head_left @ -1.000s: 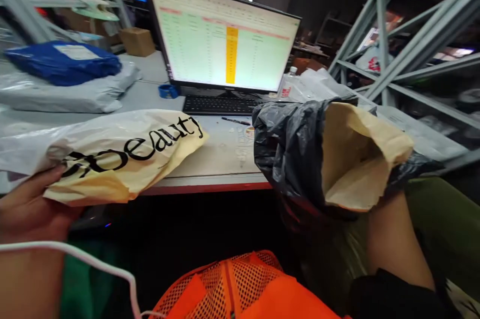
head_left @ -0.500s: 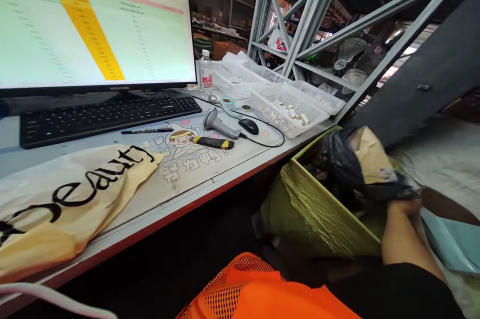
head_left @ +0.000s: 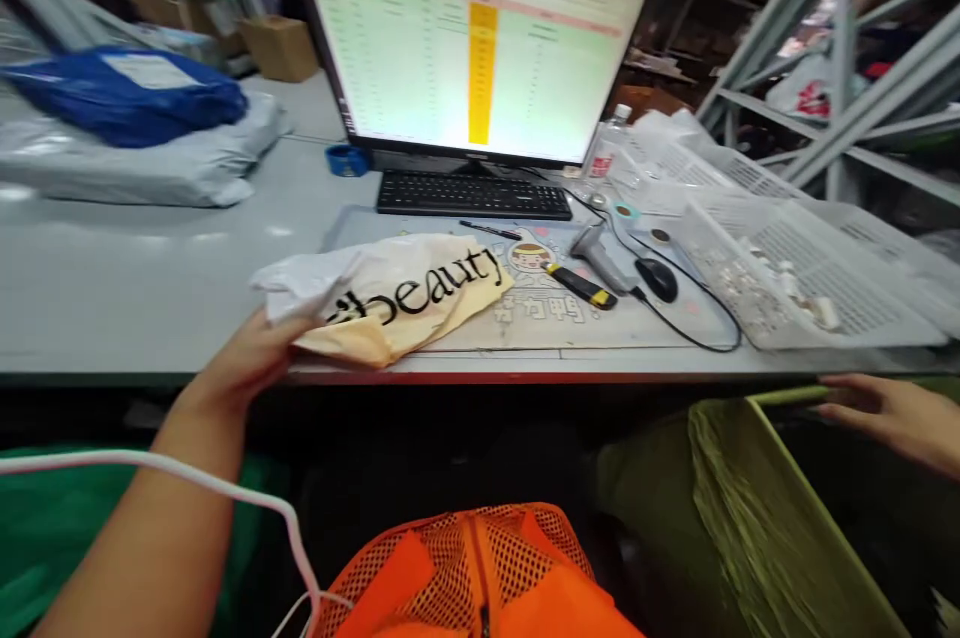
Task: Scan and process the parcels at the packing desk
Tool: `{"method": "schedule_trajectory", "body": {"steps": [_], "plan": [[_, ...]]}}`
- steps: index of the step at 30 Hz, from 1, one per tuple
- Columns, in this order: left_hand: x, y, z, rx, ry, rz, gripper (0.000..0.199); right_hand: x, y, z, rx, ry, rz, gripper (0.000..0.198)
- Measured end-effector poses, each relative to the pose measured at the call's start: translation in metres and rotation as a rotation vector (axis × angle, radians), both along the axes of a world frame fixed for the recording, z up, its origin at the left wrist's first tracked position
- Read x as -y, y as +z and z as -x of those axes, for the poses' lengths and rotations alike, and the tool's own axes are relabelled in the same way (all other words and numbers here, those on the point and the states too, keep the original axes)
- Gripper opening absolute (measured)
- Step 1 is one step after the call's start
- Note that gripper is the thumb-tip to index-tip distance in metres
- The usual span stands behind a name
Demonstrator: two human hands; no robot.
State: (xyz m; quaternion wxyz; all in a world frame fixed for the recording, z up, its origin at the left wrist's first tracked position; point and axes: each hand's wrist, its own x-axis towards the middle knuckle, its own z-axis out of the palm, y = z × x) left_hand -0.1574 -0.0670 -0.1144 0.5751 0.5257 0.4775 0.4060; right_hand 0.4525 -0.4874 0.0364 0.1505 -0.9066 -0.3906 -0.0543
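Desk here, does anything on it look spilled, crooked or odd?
No spill shows. The yellow-and-black utility knife lies slanted beside the grey handheld scanner, slightly untidy; the cream bag with black lettering, in the left hand, is crumpled.

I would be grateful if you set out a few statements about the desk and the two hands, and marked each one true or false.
1. The left hand holds the bag lettered "beauty". True.
2. The right hand holds the scanner. False: the scanner lies on the desk, between the knife and the mouse, and the right hand is at the rim of the bin.
3. The blue parcel lies on top of the grey parcel. True.
4. The pen lies behind the keyboard. False: it lies in front, on the wearer's side.
5. In the picture, the bottle stands right of the screen. True.
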Motion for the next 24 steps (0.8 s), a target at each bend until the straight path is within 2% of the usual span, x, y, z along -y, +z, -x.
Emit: {"method": "schedule_trajectory", "body": {"steps": [3,6,8,10,12,14,16,18,20,21,23,24], "plan": [[-0.002,-0.004,-0.002,0.102,0.013,0.039,0.084,-0.072,0.005,0.044,-0.144,0.247,0.074,0.038],[0.001,-0.003,-0.003,0.176,-0.023,0.019,0.081,-0.150,0.001,0.118,-0.133,0.498,-0.122,0.051],[0.008,0.008,-0.002,0.183,-0.036,-0.058,0.075,-0.198,-0.009,0.160,-0.214,0.658,-0.227,0.054],[0.021,0.027,0.001,0.113,0.077,-0.272,0.060,-0.238,-0.020,0.186,-0.272,0.770,-0.329,0.056],[0.039,0.049,0.004,-0.004,0.209,-0.632,0.040,-0.265,-0.028,0.195,-0.284,0.812,-0.444,0.057],[0.058,0.062,0.004,-0.161,0.191,-1.040,0.030,-0.281,-0.034,0.193,-0.278,0.782,-0.550,0.057],[0.073,0.059,-0.002,-0.336,-0.012,-1.333,0.037,-0.287,-0.041,0.189,-0.294,0.734,-0.606,0.056],[0.082,0.039,-0.013,-0.516,-0.335,-1.421,0.051,-0.289,-0.051,0.191,-0.332,0.741,-0.588,0.052],[0.086,0.015,-0.026,-0.648,-0.658,-1.327,0.065,-0.288,-0.065,0.202,-0.353,0.843,-0.518,0.047],[0.087,0.005,-0.031,-0.696,-0.773,-1.251,0.069,-0.288,-0.072,0.209,-0.349,0.910,-0.480,0.044],[0.090,0.000,-0.038,-0.746,-0.891,-1.115,0.075,-0.291,-0.085,0.227,-0.309,1.028,-0.427,0.042],[0.092,0.005,-0.039,-0.757,-0.923,-1.057,0.076,-0.294,-0.090,0.236,-0.282,1.068,-0.417,0.041]]}}
